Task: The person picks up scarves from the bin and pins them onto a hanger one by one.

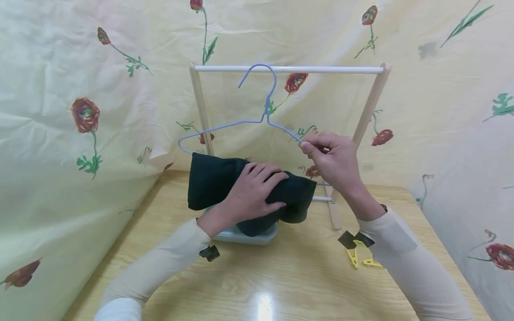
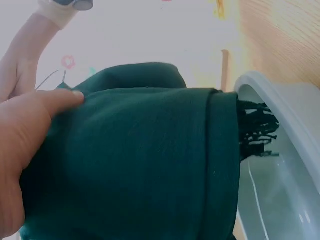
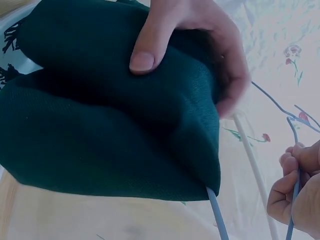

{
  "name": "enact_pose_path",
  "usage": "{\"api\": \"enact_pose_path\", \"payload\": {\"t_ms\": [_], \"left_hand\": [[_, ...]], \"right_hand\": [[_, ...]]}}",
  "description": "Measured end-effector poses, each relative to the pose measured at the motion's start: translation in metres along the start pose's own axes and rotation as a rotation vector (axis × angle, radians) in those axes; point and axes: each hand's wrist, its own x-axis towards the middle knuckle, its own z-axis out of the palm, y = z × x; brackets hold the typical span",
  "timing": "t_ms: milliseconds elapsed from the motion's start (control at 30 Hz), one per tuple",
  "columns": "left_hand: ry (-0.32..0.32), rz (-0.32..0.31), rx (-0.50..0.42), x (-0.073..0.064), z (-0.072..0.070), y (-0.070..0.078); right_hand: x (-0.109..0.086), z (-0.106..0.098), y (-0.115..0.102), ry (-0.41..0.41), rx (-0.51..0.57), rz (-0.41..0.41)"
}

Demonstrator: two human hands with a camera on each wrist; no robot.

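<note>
A dark green fringed scarf (image 1: 213, 180) is draped over the lower bar of a blue wire hanger (image 1: 268, 101). My left hand (image 1: 253, 191) grips the folded scarf from above, its thumb on the near side in the right wrist view. Higher and to the right, my right hand (image 1: 335, 158) pinches the hanger's sloping right arm between thumb and fingers. The hook points up, overlapping the rack's rail in the head view. Dark fringe (image 2: 259, 129) hangs at the scarf's end beside a pale tub (image 2: 295, 125), shown in the left wrist view.
Behind the hands stands a wooden rack with a white top rail (image 1: 329, 70). The pale tub sits on the wooden table (image 1: 225, 285) beneath the scarf. Yellow clothespins (image 1: 352, 257) lie by my right forearm. Flowered cloth (image 1: 132, 93) surrounds the table.
</note>
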Motion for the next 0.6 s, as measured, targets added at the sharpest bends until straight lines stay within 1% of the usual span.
{"api": "enact_pose_path", "payload": {"t_ms": [67, 200, 267, 333, 400, 467, 533, 600], "left_hand": [[0.022, 0.016, -0.014, -0.001, 0.000, -0.004], [0.089, 0.055, -0.029, -0.001, -0.001, -0.009], [0.107, 0.064, -0.018, 0.000, -0.002, -0.010], [0.110, 0.061, 0.001, 0.001, -0.003, -0.012], [0.101, 0.043, -0.011, 0.002, -0.005, -0.013], [0.089, 0.006, -0.061, 0.005, -0.007, -0.014], [0.073, -0.050, -0.143, 0.008, -0.009, -0.015], [0.053, -0.117, -0.254, 0.013, -0.012, -0.015]], "right_hand": [[0.000, 0.001, 0.000, -0.006, 0.005, 0.008], [-0.001, 0.002, -0.001, -0.019, 0.022, 0.028], [-0.002, 0.003, -0.001, -0.021, 0.028, 0.033], [-0.003, 0.005, -0.001, -0.022, 0.035, 0.028], [-0.003, 0.007, -0.001, -0.023, 0.044, 0.025], [-0.003, 0.009, 0.000, -0.028, 0.045, 0.014], [-0.004, 0.011, 0.002, -0.034, 0.044, 0.006], [-0.004, 0.013, 0.003, -0.034, 0.019, -0.011]]}}
